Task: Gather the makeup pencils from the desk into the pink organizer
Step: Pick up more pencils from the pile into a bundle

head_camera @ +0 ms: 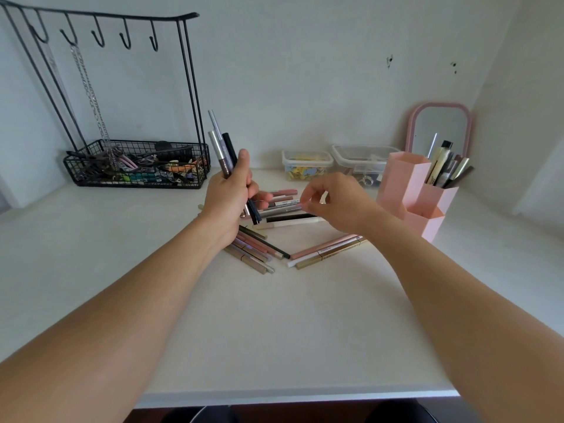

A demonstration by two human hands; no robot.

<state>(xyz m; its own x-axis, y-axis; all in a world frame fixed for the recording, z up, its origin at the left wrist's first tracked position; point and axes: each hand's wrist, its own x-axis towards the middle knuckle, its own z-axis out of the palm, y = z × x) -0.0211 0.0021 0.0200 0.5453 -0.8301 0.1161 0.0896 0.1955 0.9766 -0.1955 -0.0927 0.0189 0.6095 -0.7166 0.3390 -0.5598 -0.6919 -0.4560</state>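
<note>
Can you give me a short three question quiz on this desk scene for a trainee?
1. True or false: the left hand grips a bunch of pencils upright.
2. Which compartment of the pink organizer already holds pencils? A) the tall rear left one B) the rear right one C) the low front one
3. Fill in: the right hand hovers, fingers curled, over loose pencils lying on the ____.

Key: 1 true; 2 B; 3 desk.
</note>
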